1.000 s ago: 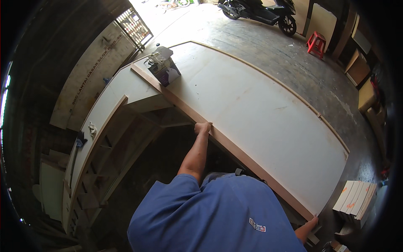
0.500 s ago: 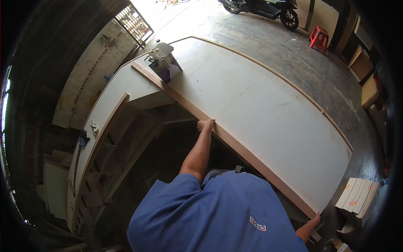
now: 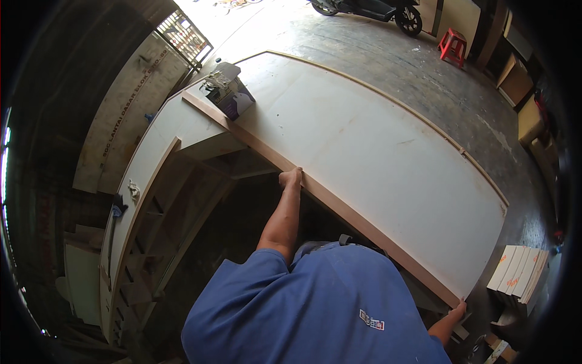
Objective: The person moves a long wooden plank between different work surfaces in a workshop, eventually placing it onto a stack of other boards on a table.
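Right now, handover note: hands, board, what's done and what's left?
Left hand: fingers over the near wood edge strip of the white board, about mid-length.
Right hand: at the strip's right end corner.
Board lies flat on a cabinet frame; power tool sits at the strip's far end.
Done: strip lies along the near edge.
Left: whether it is fixed cannot be told.

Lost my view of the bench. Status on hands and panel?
Left hand gripping wood strip on panel edge. Right hand at strip's near end. Tool sits at far end.
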Tool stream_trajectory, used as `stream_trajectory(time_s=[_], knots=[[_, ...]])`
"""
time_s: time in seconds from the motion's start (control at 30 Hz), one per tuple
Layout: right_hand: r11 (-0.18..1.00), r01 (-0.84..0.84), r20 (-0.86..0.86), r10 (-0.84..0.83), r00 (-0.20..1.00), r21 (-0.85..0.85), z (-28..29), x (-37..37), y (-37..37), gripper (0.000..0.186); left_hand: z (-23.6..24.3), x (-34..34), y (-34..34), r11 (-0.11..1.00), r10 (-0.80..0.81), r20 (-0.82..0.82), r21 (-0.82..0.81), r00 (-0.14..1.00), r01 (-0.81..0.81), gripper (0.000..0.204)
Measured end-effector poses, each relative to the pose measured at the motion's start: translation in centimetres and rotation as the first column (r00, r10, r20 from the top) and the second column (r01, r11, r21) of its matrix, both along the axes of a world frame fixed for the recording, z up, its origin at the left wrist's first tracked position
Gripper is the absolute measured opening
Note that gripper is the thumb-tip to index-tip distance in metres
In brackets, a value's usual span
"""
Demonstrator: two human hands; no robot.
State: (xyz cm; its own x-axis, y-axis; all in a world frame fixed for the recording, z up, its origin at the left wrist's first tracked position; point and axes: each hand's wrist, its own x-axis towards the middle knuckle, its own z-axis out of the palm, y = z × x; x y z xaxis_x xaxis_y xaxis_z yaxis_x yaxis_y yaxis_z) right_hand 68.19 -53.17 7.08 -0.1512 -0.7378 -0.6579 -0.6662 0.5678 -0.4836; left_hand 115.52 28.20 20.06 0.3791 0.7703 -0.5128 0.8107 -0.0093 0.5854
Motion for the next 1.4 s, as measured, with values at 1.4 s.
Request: stream_trajectory(time_s=[1.4], knots=[[0.635, -0.526, -0.27, 0.459, 0.846, -0.566, 4.2, -2.8, 4.1, 0.033, -4.9, 1.5, 1.7, 0.76, -0.522, 0.109, -0.39, 0.846, 0.519, 0.054]])
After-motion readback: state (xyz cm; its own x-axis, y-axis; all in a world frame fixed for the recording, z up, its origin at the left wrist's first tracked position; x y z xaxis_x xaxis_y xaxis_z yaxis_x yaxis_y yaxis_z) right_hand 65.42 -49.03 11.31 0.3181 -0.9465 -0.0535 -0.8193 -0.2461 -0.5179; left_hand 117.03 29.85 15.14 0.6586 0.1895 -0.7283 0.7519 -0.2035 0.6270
